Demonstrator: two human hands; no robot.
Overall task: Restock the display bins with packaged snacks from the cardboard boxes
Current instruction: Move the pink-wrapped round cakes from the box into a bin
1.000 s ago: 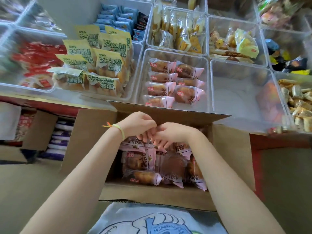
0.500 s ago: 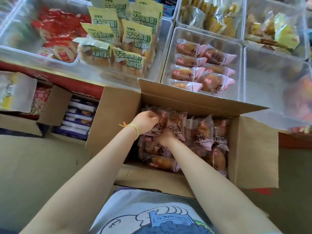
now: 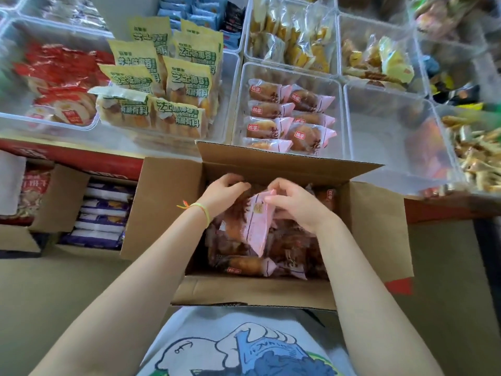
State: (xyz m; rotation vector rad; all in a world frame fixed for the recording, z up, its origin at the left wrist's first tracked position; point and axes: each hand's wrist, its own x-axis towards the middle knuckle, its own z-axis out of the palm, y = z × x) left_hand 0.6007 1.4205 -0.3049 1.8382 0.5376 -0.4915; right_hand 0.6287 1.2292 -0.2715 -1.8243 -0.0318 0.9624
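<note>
A: What has each hand got?
B: In the open brown cardboard box [image 3: 374, 226], the right hand [image 3: 296, 206] pinches a pink plastic-wrapped pastry packet [image 3: 257, 226], long axis near-to-far; the left hand [image 3: 223, 194] curls onto packets beside it.
A: And the target?
B: The clear plastic bin [image 3: 340, 104] lies straight beyond

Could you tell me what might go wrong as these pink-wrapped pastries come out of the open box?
The right hand pinches only the edge of a pink packet, so it may slip or tear. The cardboard box's raised flap juts over the pastry bin, so lifted packets may snag it. The left hand digs among packed pastries and may crush them.
</note>
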